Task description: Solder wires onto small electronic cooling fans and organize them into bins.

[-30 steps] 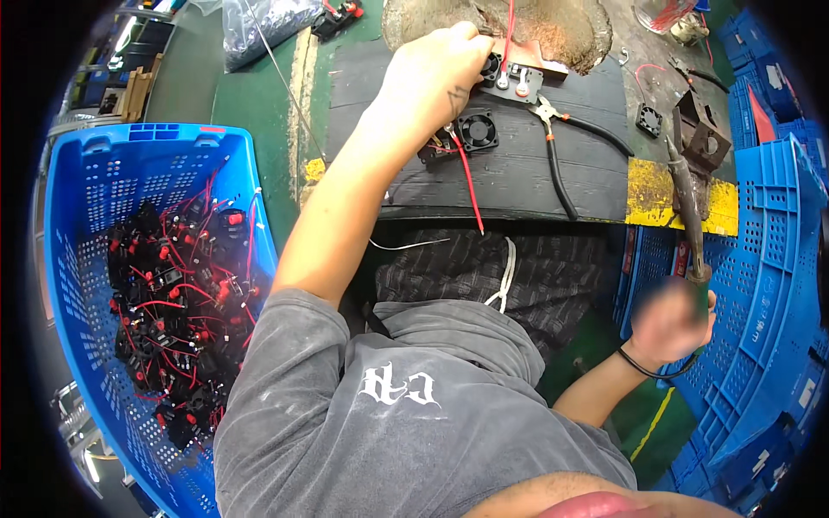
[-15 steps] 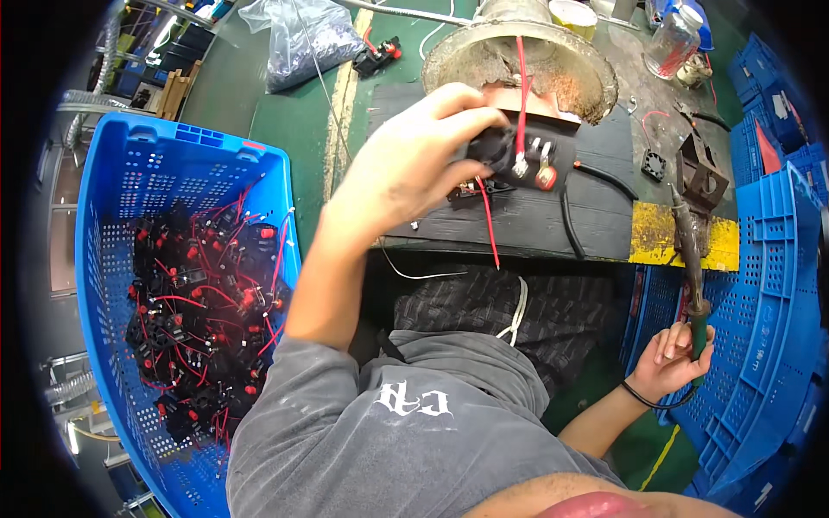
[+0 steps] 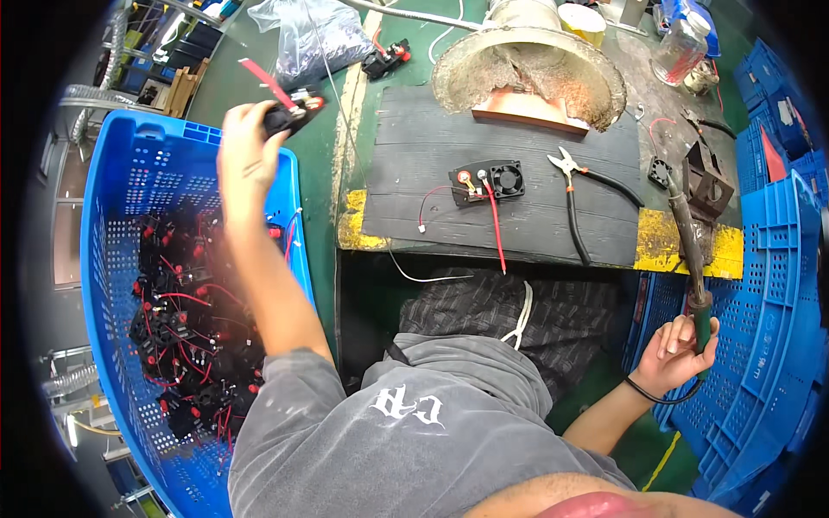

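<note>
My left hand [image 3: 244, 164] is raised above the far edge of a blue perforated crate [image 3: 199, 131], fingers closed on a black fan module [image 3: 298, 112] with a thick red wire and a red part. Heaped in the crate are several similar black modules [image 3: 186, 328] with red wires. At the right, my right hand [image 3: 678, 350] grips the green handle of a soldering iron [image 3: 690, 237], whose tip points up beside a rusty metal stand [image 3: 708, 181]. Another fan module [image 3: 508, 180] with a red wire lies on the black bench mat [image 3: 414, 134].
Side cutters [image 3: 567, 170] with black handles rest open on the mat. A corroded metal hood [image 3: 527, 65] stands behind it, with a glass jar [image 3: 678, 59] to its right. A plastic bag [image 3: 311, 43] and another module [image 3: 387, 59] are at the back. Blue crates [image 3: 768, 268] line the right.
My left hand has carried the fan module from over the mat leftward to above the crate, uncovering the other module and the cutters. My right hand stays almost still with the iron.
</note>
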Available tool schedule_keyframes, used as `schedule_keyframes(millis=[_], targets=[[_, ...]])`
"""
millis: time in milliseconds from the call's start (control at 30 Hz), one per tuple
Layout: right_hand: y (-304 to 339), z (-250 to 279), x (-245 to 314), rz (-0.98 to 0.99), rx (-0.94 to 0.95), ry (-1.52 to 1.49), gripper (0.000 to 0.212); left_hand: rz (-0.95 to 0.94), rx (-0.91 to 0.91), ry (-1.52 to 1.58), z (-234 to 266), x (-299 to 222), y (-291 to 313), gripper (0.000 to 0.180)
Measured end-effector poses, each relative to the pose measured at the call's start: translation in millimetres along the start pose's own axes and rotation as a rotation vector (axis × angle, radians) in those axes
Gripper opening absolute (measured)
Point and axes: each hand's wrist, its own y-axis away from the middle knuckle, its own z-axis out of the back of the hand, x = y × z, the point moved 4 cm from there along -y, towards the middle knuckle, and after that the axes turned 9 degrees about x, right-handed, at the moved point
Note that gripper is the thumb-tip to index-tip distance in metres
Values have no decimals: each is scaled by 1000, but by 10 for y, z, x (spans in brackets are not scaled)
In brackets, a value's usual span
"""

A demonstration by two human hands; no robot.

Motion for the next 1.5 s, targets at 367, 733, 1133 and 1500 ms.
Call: schedule_keyframes(millis=[367, 733, 1133, 1500], targets=[[124, 67, 79, 16, -23, 5, 36, -156, 18, 131, -1389, 140, -703, 52], [-7, -4, -27, -20, -30, 25, 34, -37, -54, 21, -924, 133, -448, 42], [-106, -53, -133, -90, -53, 31, 35, -387, 223, 244, -791, -1714, 455, 53], [1, -13, -72, -71, -78, 27, 35, -260, 273, 290, -1155, -1743, 483, 60]])
